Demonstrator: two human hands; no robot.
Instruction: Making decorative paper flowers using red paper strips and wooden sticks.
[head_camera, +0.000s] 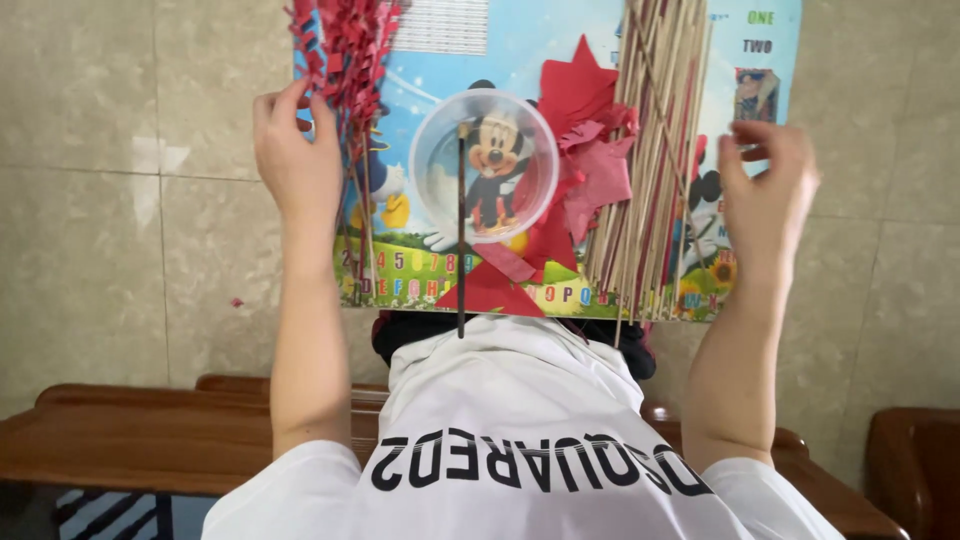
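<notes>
A colourful cartoon board lies in front of me over a dark thing on my lap. My left hand is at the board's left edge, with its fingertips against a bundle of red paper-wrapped sticks; whether it grips them is hidden. My right hand hovers at the right edge beside a bundle of thin bamboo sticks, fingers loosely curled and apart, holding nothing. At the board's middle sits a clear round plastic cup with a thin dark brush laid across it. Red paper scraps are piled next to the cup.
A red paper triangle lies at the board's near edge. My white printed T-shirt fills the bottom of the view. Brown wooden furniture stands at both sides over a beige tiled floor.
</notes>
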